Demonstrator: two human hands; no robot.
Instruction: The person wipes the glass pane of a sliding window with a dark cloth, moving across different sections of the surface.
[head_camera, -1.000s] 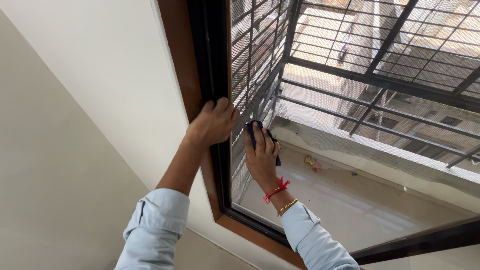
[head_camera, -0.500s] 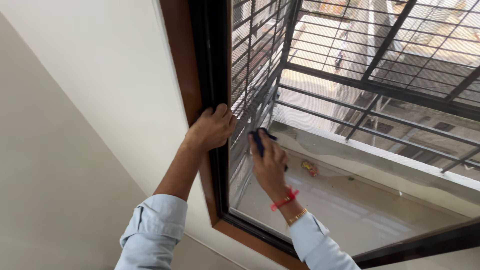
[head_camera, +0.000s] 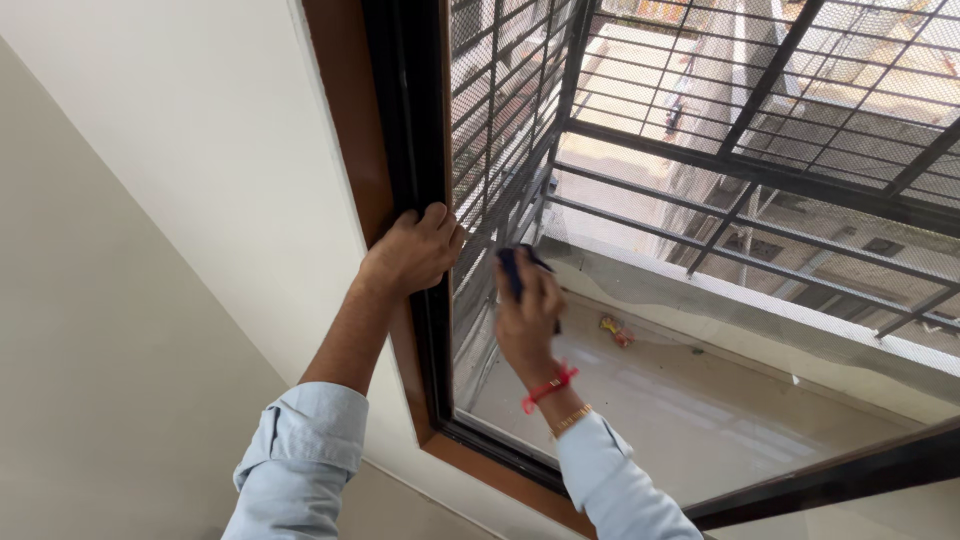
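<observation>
Left hand (head_camera: 412, 250): fingers curled closed over the edge of the dark, smooth window frame (head_camera: 405, 130), knuckles uppermost, thumb side hidden behind the frame. Right hand (head_camera: 527, 308): fingers folded shut around a small dark blue cloth (head_camera: 512, 268), soft and crumpled, of which only a wad shows at the hand's 12 o'clock, above the knuckles. The cloth lies against the glass pane (head_camera: 700, 420) just at 3 o'clock of the left hand; hand and cloth are slightly blurred.

The right wrist carries a red thread band (head_camera: 548, 388) and a thin gold-coloured bangle (head_camera: 570, 420). Both forearms end in rolled, light blue woven sleeves (head_camera: 300, 450).

Outward from the dark frame runs a flat brown wooden surround (head_camera: 345, 120), then a plain matt cream wall (head_camera: 180, 200) toward 9 o'clock. Behind the glass, a dark metal grille (head_camera: 760, 170) of straight bars with fine wire mesh spans 12 to 3 o'clock. Below it a pale concrete ledge (head_camera: 760, 330) holds a small yellow and red scrap (head_camera: 615, 330) at 3 o'clock of the right hand.
</observation>
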